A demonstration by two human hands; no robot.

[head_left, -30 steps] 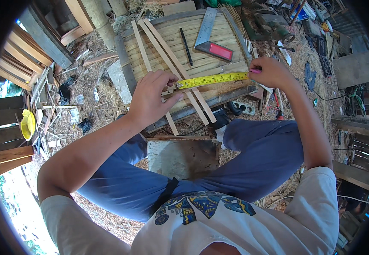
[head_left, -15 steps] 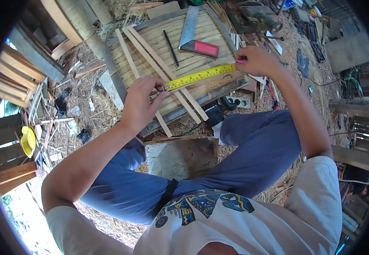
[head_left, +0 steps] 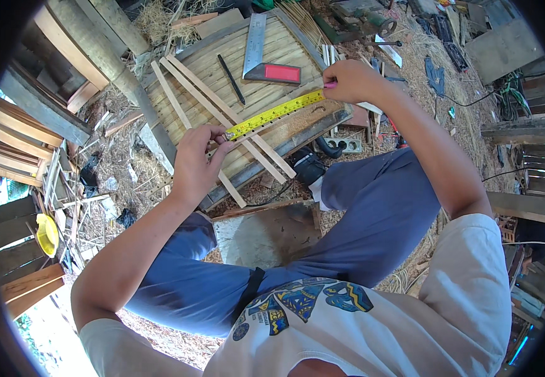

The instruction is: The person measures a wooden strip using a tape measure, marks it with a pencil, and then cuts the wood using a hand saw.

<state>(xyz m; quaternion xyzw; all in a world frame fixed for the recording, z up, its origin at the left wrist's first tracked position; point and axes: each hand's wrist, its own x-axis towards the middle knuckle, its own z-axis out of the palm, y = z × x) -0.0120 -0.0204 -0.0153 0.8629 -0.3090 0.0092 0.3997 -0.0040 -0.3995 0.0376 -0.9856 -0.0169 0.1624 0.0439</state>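
A yellow measuring tape [head_left: 275, 114] stretches between my hands, slanting up to the right. My left hand [head_left: 198, 154] pinches its metal-tipped end between thumb and fingers. At the other end, my right hand [head_left: 355, 81] is closed around the tape; a small pink bit shows at its fingertips, and the tape's case cannot be seen. Beneath the tape, two narrow wooden strips [head_left: 260, 134] cross the slatted tabletop [head_left: 310, 66] side by side. Another wooden strip [head_left: 170, 94] lies left of them, partly behind my left hand. Beyond the tape lie a black pencil [head_left: 231, 78] and a try square [head_left: 255, 41] with a red-faced handle.
A wooden box [head_left: 266, 235] stands between my legs at the table's near edge. Past the table's right corner, a block with round holes [head_left: 349, 146] lies on the straw-strewn ground. A yellow bowl-like thing [head_left: 47, 235] is at far left, near stacked boards [head_left: 18, 138].
The whole view has shifted, so the table and the things on it appear a little farther left and higher. Both hands still hold the tape stretched across the strips.
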